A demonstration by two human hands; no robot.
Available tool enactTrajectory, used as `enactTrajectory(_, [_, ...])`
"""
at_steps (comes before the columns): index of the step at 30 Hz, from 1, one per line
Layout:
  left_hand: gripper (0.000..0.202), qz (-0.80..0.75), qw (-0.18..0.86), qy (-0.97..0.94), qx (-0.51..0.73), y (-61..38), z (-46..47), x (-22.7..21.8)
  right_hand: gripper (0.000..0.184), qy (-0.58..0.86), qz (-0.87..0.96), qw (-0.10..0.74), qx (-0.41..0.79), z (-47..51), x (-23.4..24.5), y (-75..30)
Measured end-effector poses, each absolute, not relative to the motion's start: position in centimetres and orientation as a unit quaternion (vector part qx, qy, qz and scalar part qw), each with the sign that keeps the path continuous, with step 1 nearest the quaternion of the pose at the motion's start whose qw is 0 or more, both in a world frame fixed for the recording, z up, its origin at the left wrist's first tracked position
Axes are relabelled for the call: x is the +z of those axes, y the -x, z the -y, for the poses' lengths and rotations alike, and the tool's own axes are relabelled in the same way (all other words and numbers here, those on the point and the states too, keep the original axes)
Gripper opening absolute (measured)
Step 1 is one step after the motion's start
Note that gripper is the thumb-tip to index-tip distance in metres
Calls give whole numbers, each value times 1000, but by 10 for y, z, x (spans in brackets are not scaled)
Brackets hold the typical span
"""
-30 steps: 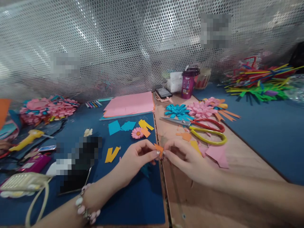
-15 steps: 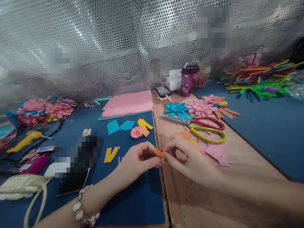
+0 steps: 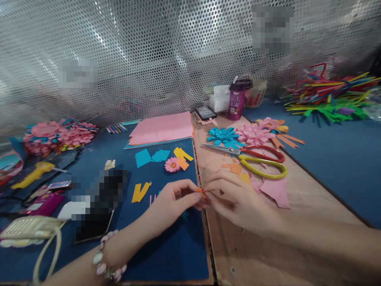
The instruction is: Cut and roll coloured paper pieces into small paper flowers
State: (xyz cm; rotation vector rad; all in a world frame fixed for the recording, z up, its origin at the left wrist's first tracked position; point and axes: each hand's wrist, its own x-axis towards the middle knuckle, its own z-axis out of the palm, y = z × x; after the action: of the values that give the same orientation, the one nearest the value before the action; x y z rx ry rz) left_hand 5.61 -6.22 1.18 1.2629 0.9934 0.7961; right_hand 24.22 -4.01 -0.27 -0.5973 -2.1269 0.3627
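Observation:
My left hand (image 3: 172, 200) and my right hand (image 3: 235, 198) meet over the seam between the blue mat and the wooden board. Both pinch one small orange paper piece (image 3: 201, 191) between thumbs and fingertips, seen nearly edge-on. Just beyond my hands lie a small pink paper flower (image 3: 172, 164), yellow and orange scraps (image 3: 182, 155) and blue paper squares (image 3: 151, 157). Large scissors (image 3: 253, 157) with red and yellow handles rest on the board past my right hand.
A stack of pink sheets (image 3: 162, 128), a phone (image 3: 205, 113) and a purple cup (image 3: 237, 99) stand at the back. Blue (image 3: 222, 136) and pink paper flowers (image 3: 253, 134) lie behind the scissors. A yellow glue gun (image 3: 34, 173) and a flower pile (image 3: 58, 135) are left; coloured strips (image 3: 333, 99) far right.
The orange piece has been turned or folded between my fingertips, from showing a flat face to nearly edge-on. My hands have stayed in about the same spot.

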Motion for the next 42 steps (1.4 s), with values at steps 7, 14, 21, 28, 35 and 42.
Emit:
enactTrajectory(7, [14, -457, 598, -575, 321, -59, 64, 17, 10, 230, 882, 403, 78, 38, -5, -244])
enactTrajectory(14, [20, -465, 603, -566, 317, -59, 64, 13, 10, 256, 879, 401, 35, 39, -5, -242])
enactTrajectory(21, [24, -443, 633, -513, 374, -59, 63, 8, 24, 266, 880, 394, -12, 46, -3, -242])
enactTrajectory(28, [24, -445, 644, -494, 378, -61, 65, 12, 15, 288, 855, 428, 59, 40, -4, -242])
enactTrajectory(35, [24, -415, 685, -457, 387, -61, 65, 12, 10, 217, 878, 418, -83, 30, -5, -247])
enactTrajectory(42, [27, -381, 710, -455, 379, -62, 65, 12, 17, 188, 895, 356, -194, 33, -3, -253])
